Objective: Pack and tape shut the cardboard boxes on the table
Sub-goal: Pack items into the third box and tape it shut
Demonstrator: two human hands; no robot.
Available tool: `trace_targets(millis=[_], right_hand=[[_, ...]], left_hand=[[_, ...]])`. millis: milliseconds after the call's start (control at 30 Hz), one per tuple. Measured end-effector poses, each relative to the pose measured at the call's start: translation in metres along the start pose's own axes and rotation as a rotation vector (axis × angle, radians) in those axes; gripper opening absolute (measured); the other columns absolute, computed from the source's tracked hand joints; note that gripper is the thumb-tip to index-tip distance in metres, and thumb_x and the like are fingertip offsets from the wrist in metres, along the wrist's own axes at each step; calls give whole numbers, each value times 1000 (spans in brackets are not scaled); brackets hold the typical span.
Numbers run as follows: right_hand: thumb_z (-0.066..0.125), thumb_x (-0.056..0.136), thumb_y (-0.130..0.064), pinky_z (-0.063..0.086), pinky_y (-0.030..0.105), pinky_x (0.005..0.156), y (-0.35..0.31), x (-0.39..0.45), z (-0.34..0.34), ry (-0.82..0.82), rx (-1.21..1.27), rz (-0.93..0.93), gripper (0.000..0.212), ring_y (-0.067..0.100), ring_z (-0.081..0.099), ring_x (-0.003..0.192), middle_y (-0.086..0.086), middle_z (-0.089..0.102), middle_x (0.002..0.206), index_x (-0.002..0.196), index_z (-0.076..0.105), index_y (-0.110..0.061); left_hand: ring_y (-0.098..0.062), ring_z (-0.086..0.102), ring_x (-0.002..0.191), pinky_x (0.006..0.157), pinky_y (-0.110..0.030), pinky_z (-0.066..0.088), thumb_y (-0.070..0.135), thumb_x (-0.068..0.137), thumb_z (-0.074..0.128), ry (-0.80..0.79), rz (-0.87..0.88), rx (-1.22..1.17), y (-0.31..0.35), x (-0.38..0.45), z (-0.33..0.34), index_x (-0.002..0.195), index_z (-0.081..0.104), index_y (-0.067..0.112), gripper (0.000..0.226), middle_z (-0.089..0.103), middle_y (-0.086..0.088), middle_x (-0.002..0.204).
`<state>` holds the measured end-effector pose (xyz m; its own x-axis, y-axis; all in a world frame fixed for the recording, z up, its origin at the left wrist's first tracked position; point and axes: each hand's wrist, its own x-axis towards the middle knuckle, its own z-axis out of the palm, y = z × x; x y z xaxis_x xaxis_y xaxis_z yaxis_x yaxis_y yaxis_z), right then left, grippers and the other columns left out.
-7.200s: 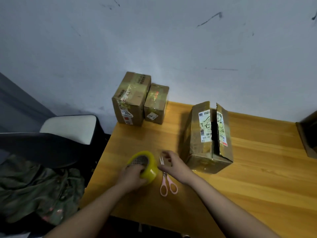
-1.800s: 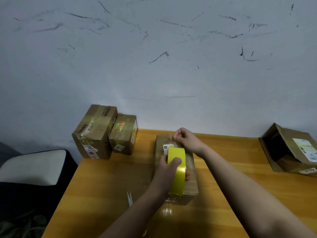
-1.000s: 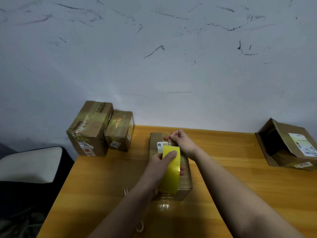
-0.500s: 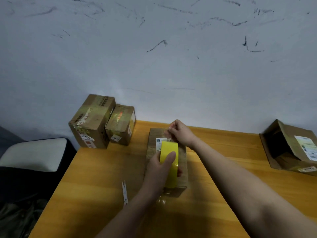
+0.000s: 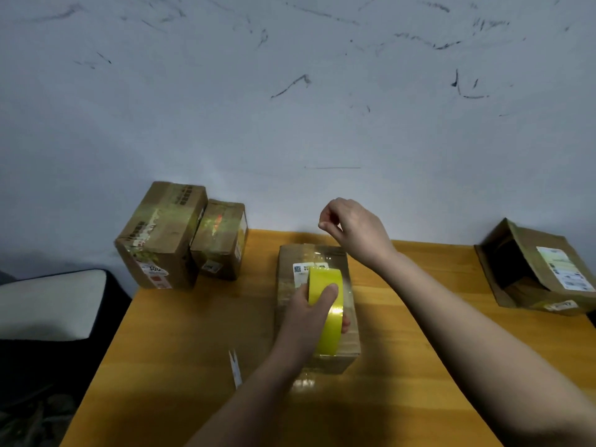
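A closed cardboard box [image 5: 350, 330] with a white label lies in the middle of the wooden table [image 5: 180, 366]. My left hand [image 5: 306, 314] grips a yellow tape roll [image 5: 327, 314], held upright on top of this box. My right hand [image 5: 351, 232] is raised above the box's far end and pinches the clear tape end between thumb and finger. A strip of clear tape runs from the roll toward that hand.
Two taped boxes, a large one [image 5: 159, 237] and a small one [image 5: 221, 241], stand at the table's back left corner. An open box [image 5: 538, 272] lies on its side at the right edge. Scissor blades [image 5: 234, 366] poke out beside my left forearm. A cushioned chair [image 5: 48, 304] stands to the left.
My right hand has lifted off the box's far end, up and away, drawing the tape out from the roll. My left hand still holds the roll on the box.
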<state>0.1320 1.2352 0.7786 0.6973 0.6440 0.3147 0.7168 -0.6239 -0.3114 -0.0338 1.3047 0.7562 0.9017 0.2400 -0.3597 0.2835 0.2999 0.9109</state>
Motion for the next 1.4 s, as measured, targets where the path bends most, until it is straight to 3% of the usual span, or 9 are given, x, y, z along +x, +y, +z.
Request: trace_targets(millis=[100, 267, 500, 700, 800, 933, 1067, 1233, 1400], right_hand=[[62, 91, -22, 38, 29, 67, 3, -3, 1, -10, 113, 33, 5, 12, 52, 87, -7, 60, 89, 88, 59, -19], [64, 91, -14, 44, 30, 72, 30, 8, 3, -154, 532, 367, 17, 14, 53, 75, 1, 60, 82, 79, 57, -23], [63, 89, -16, 42, 26, 70, 2, 36, -37, -21, 320, -15, 8, 12, 54, 80, -2, 63, 87, 84, 59, -20], [65, 89, -13, 37, 18, 64, 46, 57, 12, -265, 384, 192, 5, -1, 49, 69, -14, 54, 75, 87, 63, -16], [67, 88, -13, 35, 14, 60, 60, 57, 50, -424, 333, 157, 5, 8, 49, 71, -12, 52, 74, 92, 67, -10], [67, 89, -15, 35, 10, 55, 67, 53, 75, -463, 456, 283, 14, 11, 45, 70, -5, 51, 74, 98, 67, -4], [66, 90, -17, 38, 17, 60, 69, 54, 85, -516, 457, 302, 5, 14, 49, 72, -1, 54, 75, 91, 64, -12], [66, 90, -15, 43, 28, 69, 70, 57, 86, -551, 482, 325, 22, 18, 53, 75, 12, 63, 87, 72, 56, -22], [64, 91, -15, 41, 22, 67, 69, 56, 87, -604, 519, 363, 28, 16, 52, 84, 21, 66, 111, 68, 55, -26]], left_hand=[[-20, 67, 59, 57, -28, 55, 25, 95, 54, -18, -11, 3, 0, -1, -1, 97, 59, 8, 17, 68, -13, 73], [-17, 68, 60, 57, -29, 55, 34, 93, 58, -5, -3, 68, -5, -4, 2, 98, 58, 16, 18, 69, -13, 79], [-20, 66, 57, 58, -30, 52, 29, 94, 55, 18, -93, 20, 8, 15, 0, 97, 58, 9, 21, 69, -9, 64], [-20, 69, 60, 58, -30, 54, 33, 94, 56, 26, -123, 41, 8, 17, 11, 100, 56, 13, 20, 71, -7, 65], [-22, 68, 57, 58, -31, 54, 32, 93, 55, 51, -121, 36, 7, 21, 13, 97, 55, 13, 19, 70, -9, 62], [-25, 68, 59, 64, -36, 57, 33, 94, 53, 54, -137, 18, 13, 29, 6, 99, 55, 7, 26, 70, -13, 65], [-23, 68, 58, 62, -33, 57, 35, 94, 53, 39, -178, 11, 19, 33, 6, 101, 55, 6, 30, 71, -14, 67], [-22, 66, 52, 53, -27, 54, 34, 94, 53, 30, -210, -14, 25, 39, 5, 103, 54, 0, 35, 69, -16, 65], [-23, 67, 56, 54, -28, 54, 38, 93, 54, 24, -234, -12, 25, 42, 4, 106, 53, 4, 37, 70, -16, 68]])
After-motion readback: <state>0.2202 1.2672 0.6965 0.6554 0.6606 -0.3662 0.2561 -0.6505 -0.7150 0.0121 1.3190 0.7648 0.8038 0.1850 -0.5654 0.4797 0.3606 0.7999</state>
